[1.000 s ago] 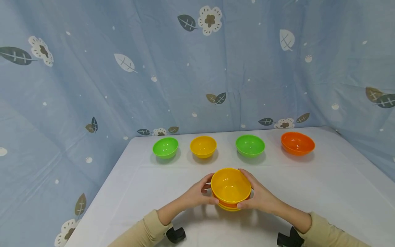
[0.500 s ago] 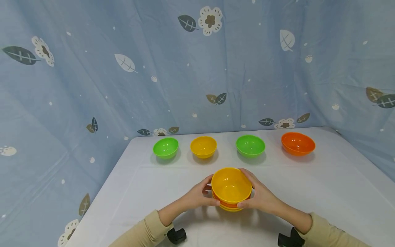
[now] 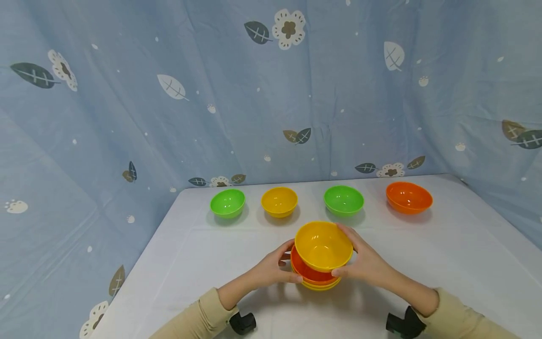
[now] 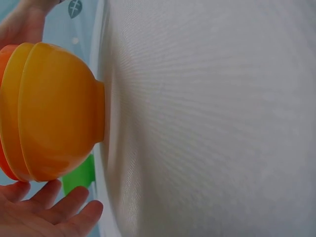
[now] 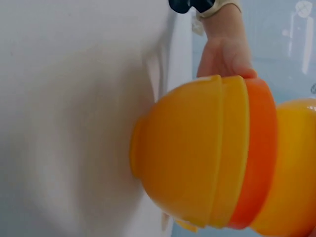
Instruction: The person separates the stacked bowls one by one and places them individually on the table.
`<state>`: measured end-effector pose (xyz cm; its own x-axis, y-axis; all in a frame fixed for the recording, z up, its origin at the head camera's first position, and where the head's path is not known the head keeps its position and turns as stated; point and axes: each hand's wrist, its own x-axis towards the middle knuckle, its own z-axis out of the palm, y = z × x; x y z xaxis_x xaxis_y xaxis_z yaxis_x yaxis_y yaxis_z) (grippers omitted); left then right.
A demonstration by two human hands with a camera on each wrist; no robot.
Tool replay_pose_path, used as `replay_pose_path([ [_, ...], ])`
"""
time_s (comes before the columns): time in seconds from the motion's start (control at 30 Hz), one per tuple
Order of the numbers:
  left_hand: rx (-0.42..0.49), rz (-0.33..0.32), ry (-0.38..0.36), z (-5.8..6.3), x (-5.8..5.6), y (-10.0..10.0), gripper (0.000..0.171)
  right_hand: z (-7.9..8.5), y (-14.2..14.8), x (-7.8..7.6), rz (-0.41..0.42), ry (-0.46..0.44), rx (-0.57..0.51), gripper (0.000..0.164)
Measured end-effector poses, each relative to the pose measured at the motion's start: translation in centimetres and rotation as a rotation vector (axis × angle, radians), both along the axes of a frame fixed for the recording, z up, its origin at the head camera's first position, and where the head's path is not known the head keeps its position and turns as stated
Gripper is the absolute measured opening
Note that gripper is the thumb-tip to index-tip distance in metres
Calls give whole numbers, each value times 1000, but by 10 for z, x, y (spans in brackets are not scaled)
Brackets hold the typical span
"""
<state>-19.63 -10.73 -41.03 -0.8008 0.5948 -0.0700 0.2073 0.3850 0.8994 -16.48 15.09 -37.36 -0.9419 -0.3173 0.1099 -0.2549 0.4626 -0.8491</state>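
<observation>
My right hand (image 3: 372, 266) pinches the rim of a yellow bowl (image 3: 323, 247), raised and tilted over a small stack. Directly under it is an orange bowl (image 3: 306, 269), nested in yellow bowls (image 3: 318, 287) whose stacked rims show below. My left hand (image 3: 267, 269) holds the stack's left side, thumb in front and fingers farther back. In the left wrist view, the fingertips (image 4: 52, 190) of that hand touch the side of the stack (image 4: 61, 113). The right wrist view has the raised yellow bowl (image 5: 296, 168) apart from the orange rim at one side; most of my right hand is outside it.
Along the back of the white table (image 3: 190, 263) stand a green bowl (image 3: 227, 204), a yellow bowl (image 3: 279, 202), another green bowl (image 3: 343, 201) and an orange bowl (image 3: 408, 197). A blue patterned curtain (image 3: 237, 94) hangs behind.
My right hand has lifted the top yellow bowl up and to the right, uncovering the orange bowl's inside. The left hand has stayed on the stack.
</observation>
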Motion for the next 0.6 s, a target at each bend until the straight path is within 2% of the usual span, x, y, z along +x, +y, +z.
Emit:
replay_pose_path([
  [0.23,-6,-2,11,-2,0,-1,90,12,9,-1,-26,39,9,101],
  [0.6,-9,7,-5,4,1,1,91,29,30,-2,-83,51,46,100],
])
